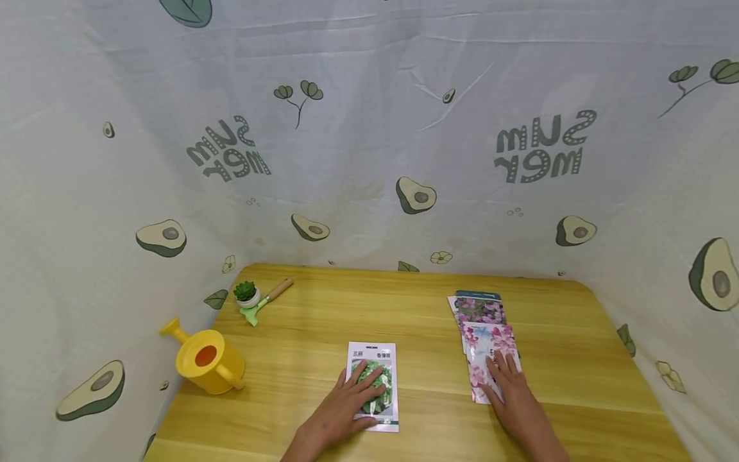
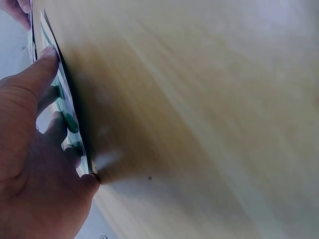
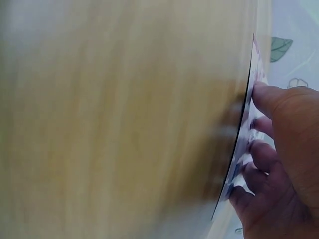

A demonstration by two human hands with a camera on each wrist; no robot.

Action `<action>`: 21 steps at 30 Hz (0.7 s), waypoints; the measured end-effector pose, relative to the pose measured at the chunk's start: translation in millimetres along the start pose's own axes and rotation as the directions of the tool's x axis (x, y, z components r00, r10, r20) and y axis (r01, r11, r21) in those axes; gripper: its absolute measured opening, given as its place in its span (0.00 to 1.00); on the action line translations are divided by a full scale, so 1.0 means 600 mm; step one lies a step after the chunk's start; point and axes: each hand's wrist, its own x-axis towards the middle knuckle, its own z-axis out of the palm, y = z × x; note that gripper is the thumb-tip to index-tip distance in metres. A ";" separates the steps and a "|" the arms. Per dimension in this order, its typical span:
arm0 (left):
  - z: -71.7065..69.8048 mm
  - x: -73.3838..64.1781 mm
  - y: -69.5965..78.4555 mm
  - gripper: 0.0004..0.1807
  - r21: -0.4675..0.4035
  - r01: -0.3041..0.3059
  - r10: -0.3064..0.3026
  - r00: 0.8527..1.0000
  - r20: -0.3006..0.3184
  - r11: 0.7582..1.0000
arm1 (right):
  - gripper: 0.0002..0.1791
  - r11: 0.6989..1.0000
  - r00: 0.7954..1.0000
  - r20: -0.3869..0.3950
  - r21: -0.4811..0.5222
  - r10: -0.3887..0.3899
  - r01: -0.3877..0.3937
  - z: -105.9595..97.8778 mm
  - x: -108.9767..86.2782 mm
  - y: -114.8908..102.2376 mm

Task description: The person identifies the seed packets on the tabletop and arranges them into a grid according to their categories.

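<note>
Near the front middle of the table lies a white seed packet with a green leafy picture [image 1: 388, 350]. My left hand [image 1: 346, 407] rests on it with spread fingers; in the left wrist view, the thumb and fingertips touch the packet's face [image 2: 71, 117]. To the right is a pink-flower seed packet [image 1: 478, 350], under the fingers of my right hand [image 1: 514, 398]. The right wrist view shows that packet nearly edge-on [image 3: 244, 137], with the fingertips on its face. It partly covers a purple-flower packet [image 1: 482, 311] and other packets behind, mostly hidden.
A yellow watering can [image 1: 210, 362] stands at the table's left edge. Behind it are a small potted succulent [image 1: 247, 293] and a green hand tool with a wooden handle [image 1: 267, 301]. A white printed cloth [image 1: 358, 147] hangs around the wooden table [image 1: 427, 398].
</note>
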 end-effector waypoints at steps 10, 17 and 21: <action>-0.001 0.003 0.004 0.34 0.014 0.024 -0.025 1.000 0.017 1.000 | 0.36 1.000 1.000 0.009 -0.025 0.008 -0.008 0.006 -0.007 -0.010; -0.001 0.004 0.003 0.35 0.012 0.024 -0.024 1.000 0.020 1.000 | 0.36 1.000 1.000 -0.010 -0.027 0.004 -0.004 0.012 -0.014 -0.023; 0.010 0.002 -0.007 0.34 -0.021 -0.002 0.002 1.000 -0.008 1.000 | 0.36 0.999 0.999 -0.034 -0.042 -0.008 0.007 0.018 -0.018 -0.024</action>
